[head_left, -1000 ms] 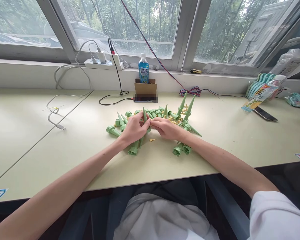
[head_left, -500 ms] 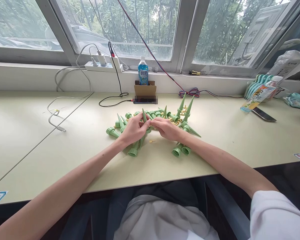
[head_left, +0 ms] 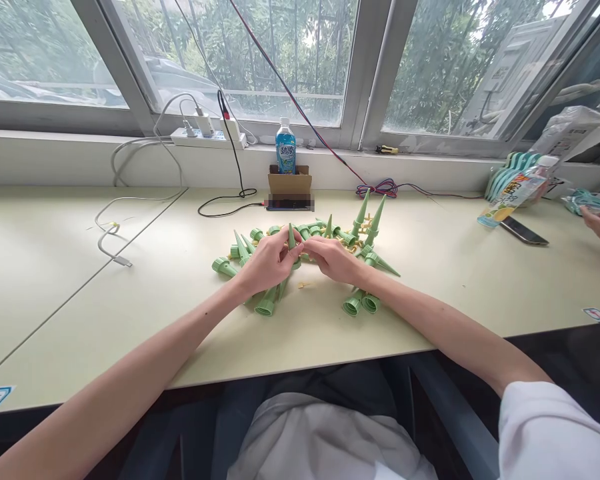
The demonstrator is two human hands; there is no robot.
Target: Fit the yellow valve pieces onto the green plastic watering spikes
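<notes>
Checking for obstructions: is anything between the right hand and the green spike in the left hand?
Only the left hand: its thumb tip appears between them. Nothing else visible separates the right hand from the green spike.

The left hand (head_left: 270, 259) holds one green spike (head_left: 291, 236), point up. The right hand (head_left: 334, 259) sits with fingertips just beside it. Other green spikes (head_left: 376, 220) and yellow pieces (head_left: 303, 285) are spread about the worktop (head_left: 440, 267). A blue bottle (head_left: 286, 152) rises above a cardboard box (head_left: 290, 184) at the rear.
</notes>
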